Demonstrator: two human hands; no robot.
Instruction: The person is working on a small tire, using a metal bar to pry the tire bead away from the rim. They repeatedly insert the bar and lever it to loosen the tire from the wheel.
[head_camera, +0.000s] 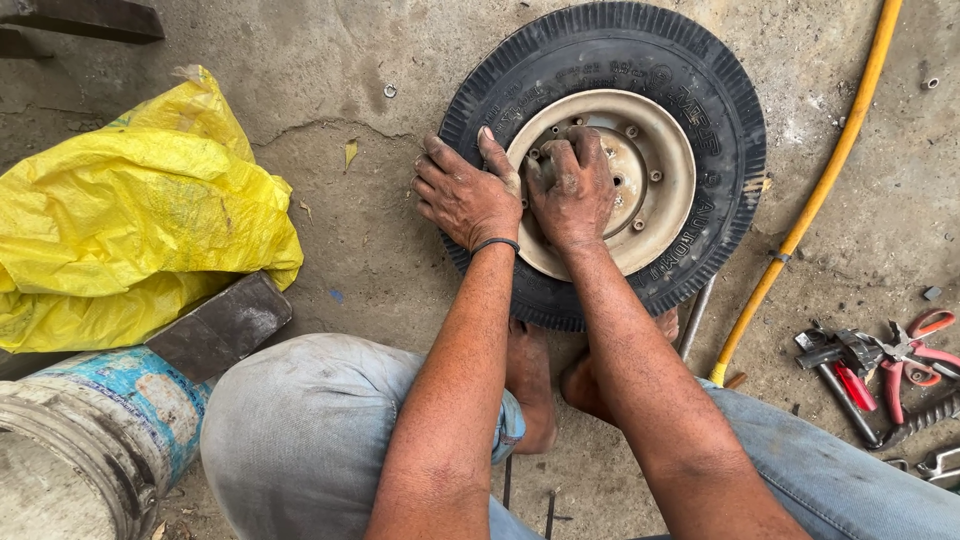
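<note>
The tyre (700, 110) is black, its tread cut in fine ribs all round the edge, and the rim (665, 180) inside it is a dull cream smudged with grey dirt. The left hand (465, 195) wears a thin black band at the wrist, and both it and the right hand (572, 190) are darkened with grime. A crumpled sack (130, 210) is bright yellow. The hose (815, 195) is orange-yellow. The jeans (300, 430) are pale, washed-out blue. The bucket (90, 430) is off-white with light blue patches. The pliers (900, 365) have red handles. The concrete floor (350, 220) is mottled grey-brown.
</note>
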